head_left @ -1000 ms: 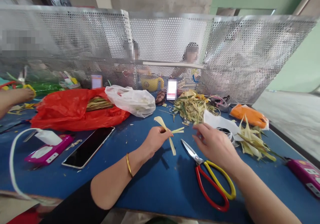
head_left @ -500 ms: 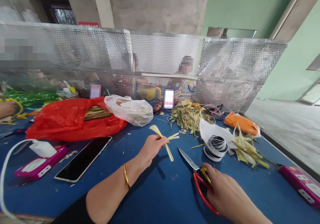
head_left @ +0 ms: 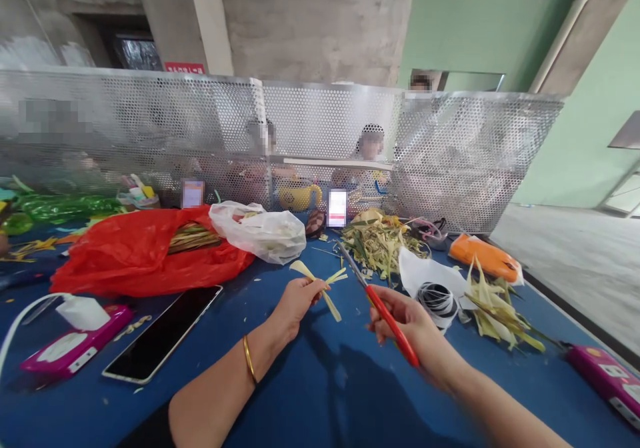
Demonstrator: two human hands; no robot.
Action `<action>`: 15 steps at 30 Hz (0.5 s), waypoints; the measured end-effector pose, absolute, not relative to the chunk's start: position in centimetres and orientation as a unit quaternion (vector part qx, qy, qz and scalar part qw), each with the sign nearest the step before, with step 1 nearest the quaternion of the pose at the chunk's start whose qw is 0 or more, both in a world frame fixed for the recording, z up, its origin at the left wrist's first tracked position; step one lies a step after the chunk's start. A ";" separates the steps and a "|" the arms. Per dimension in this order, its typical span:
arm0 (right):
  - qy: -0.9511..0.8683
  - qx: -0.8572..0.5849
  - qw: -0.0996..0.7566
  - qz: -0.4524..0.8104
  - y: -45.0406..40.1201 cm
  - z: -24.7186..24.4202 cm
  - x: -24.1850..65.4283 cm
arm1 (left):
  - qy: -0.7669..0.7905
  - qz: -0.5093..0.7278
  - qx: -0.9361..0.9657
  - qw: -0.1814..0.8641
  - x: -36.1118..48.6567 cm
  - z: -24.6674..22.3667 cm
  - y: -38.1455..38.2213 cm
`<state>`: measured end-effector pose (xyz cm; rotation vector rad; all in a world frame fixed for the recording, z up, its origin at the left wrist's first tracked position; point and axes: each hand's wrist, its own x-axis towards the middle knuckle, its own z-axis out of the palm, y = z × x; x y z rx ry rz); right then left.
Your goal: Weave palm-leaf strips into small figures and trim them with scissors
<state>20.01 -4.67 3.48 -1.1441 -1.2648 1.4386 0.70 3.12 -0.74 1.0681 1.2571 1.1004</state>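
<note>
Between thumb and fingers, my left hand (head_left: pixel 299 305) pinches crossed pale strips of dried husk (head_left: pixel 332 307), whose ends stick out on several sides. My right hand (head_left: pixel 407 321) is wrapped round the red handles of a pair of scissors (head_left: pixel 383 308). Their blades look closed and point up and away, just right of the strips without touching them. A heap of dry husk scraps (head_left: pixel 377 238) lies beyond the blade tips. To the right of my right hand sit a coil of white-edged wire or ribbon (head_left: pixel 437 303) and some larger pale husks (head_left: pixel 500 308).
On the blue table (head_left: pixel 280 395) at left lie a black phone (head_left: pixel 165 333), a magenta power strip (head_left: pixel 80 345) and a red plastic bag (head_left: pixel 120 248). A white bag (head_left: pixel 265 235) and orange packet (head_left: pixel 485 257) lie farther back. A perforated metal screen (head_left: pixel 330 118) stands behind, with people beyond it.
My right hand has lifted the scissors off the table area and turned them, bringing the blades up near the husk strips. The blades look closed now. The view has tilted up slightly.
</note>
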 end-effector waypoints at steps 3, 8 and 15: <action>-0.502 -0.477 0.428 0.580 -3.3 2.2 19.2 | 0.537 0.459 0.450 0.547 0.5 -0.7 3.3; -0.477 -0.450 0.410 0.634 -3.4 0.7 20.0 | 0.541 0.450 0.453 0.548 0.6 -0.3 3.3; -0.458 -0.374 0.444 0.673 -4.1 2.1 21.1 | 0.528 0.464 0.422 0.573 0.5 -0.5 3.4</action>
